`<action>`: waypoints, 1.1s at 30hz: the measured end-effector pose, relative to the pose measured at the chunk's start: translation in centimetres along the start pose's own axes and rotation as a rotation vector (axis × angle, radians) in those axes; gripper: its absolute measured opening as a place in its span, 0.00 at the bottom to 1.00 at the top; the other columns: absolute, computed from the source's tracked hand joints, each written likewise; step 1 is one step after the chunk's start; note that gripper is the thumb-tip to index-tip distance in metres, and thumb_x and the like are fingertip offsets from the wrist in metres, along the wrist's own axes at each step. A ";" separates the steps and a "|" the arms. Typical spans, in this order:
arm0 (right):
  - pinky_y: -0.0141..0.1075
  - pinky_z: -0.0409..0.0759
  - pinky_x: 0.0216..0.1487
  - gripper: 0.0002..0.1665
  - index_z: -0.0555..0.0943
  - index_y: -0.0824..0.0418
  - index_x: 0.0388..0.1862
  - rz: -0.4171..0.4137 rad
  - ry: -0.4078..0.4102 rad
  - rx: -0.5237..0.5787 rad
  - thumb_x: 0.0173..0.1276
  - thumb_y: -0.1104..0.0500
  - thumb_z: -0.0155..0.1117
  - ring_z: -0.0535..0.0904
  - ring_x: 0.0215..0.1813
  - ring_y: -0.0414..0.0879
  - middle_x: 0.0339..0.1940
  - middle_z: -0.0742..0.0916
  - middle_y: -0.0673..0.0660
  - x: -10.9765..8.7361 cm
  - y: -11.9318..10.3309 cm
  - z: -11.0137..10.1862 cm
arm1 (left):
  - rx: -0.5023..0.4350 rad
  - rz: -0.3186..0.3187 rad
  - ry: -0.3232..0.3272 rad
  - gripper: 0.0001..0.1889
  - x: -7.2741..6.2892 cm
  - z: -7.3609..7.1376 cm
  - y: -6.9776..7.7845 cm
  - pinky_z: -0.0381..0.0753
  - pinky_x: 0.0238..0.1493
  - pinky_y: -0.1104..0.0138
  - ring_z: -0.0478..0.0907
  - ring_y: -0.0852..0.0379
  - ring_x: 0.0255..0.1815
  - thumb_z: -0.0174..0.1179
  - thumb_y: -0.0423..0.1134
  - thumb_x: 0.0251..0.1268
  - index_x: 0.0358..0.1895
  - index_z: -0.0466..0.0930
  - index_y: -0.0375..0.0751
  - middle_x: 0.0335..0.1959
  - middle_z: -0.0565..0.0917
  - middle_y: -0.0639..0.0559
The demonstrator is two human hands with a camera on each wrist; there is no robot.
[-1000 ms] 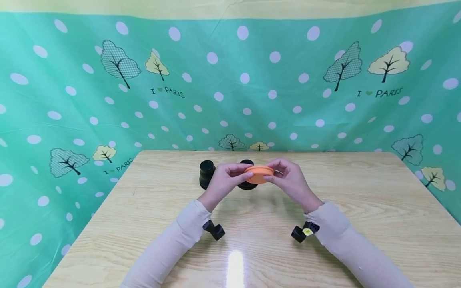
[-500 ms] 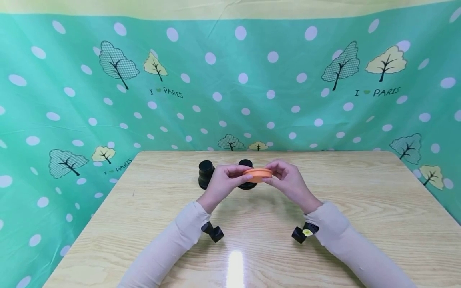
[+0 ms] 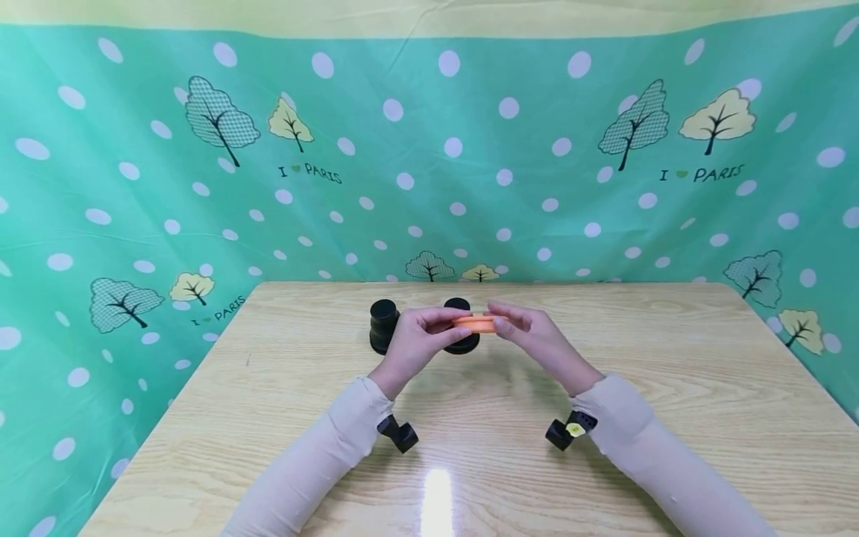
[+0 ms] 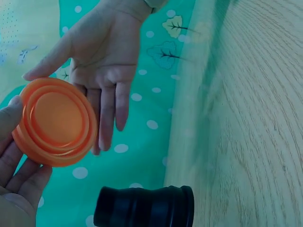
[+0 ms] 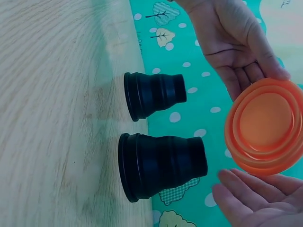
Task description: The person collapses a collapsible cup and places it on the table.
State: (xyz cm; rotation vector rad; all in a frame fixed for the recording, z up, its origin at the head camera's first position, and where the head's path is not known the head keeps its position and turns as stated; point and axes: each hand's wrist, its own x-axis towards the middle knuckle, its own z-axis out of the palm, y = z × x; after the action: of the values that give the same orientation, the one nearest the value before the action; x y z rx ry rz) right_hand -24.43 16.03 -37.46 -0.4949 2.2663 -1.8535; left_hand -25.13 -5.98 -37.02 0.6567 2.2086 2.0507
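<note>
An orange collapsible cup (image 3: 478,325), folded flat into a ringed disc, is held up above the table. My left hand (image 3: 414,341) pinches its left edge, thumb on the near face and fingers behind. At the opposite edge is my right hand (image 3: 542,341), its fingers extended; in the left wrist view this right hand (image 4: 106,56) shows its palm, with the thumb right at the rim. Behind the hands stand two black stepped cups, narrow end up. The left black cup (image 3: 384,322) is partly covered by my left hand, and the right black cup (image 3: 461,346) by the orange one.
Both black cups rest on the light wooden table (image 3: 671,373). A green dotted cloth (image 3: 429,186) with printed trees hangs along the table's back and sides. Small black cameras, such as the right one (image 3: 560,434), jut inward from both wrists.
The orange cup has tilted until it appears almost edge-on in the head view. My right hand's fingers have loosened from its edge and straightened. The left hand keeps its grip.
</note>
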 end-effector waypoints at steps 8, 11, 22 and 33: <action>0.42 0.72 0.62 0.36 0.65 0.67 0.68 0.063 -0.022 0.070 0.69 0.48 0.58 0.74 0.62 0.54 0.65 0.73 0.65 0.0 -0.2 0.0 | 0.032 0.054 -0.022 0.17 0.0 0.0 -0.2 0.80 0.50 0.63 0.82 0.56 0.48 0.67 0.35 0.56 0.49 0.83 0.35 0.48 0.84 0.45; 0.43 0.70 0.63 0.36 0.66 0.62 0.69 0.080 0.021 0.055 0.67 0.47 0.61 0.75 0.61 0.48 0.65 0.75 0.60 0.0 -0.2 0.1 | 0.049 0.037 -0.037 0.20 0.1 -0.1 -0.3 0.75 0.57 0.57 0.79 0.56 0.54 0.67 0.36 0.57 0.54 0.81 0.37 0.52 0.82 0.47; 0.28 0.73 0.57 0.43 0.63 0.62 0.70 -0.101 0.075 0.160 0.57 0.63 0.71 0.71 0.64 0.47 0.69 0.70 0.59 -0.3 -0.2 0.3 | 0.007 -0.064 -0.171 0.37 0.4 -0.2 -0.3 0.65 0.66 0.58 0.66 0.53 0.67 0.65 0.37 0.59 0.71 0.59 0.38 0.70 0.65 0.46; 0.33 0.63 0.68 0.49 0.60 0.61 0.72 -0.198 0.015 0.030 0.53 0.64 0.74 0.64 0.70 0.50 0.71 0.68 0.58 -0.6 -0.1 0.0 | 0.034 -0.020 -0.180 0.38 0.3 0.0 -0.6 0.71 0.62 0.64 0.71 0.55 0.63 0.69 0.38 0.54 0.69 0.63 0.41 0.65 0.71 0.49</action>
State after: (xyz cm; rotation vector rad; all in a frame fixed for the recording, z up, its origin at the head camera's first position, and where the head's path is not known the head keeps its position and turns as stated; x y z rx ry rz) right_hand -23.87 16.19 -37.41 -0.7264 2.2683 -1.9839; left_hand -25.60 -5.86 -37.52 0.7856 2.1443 1.8669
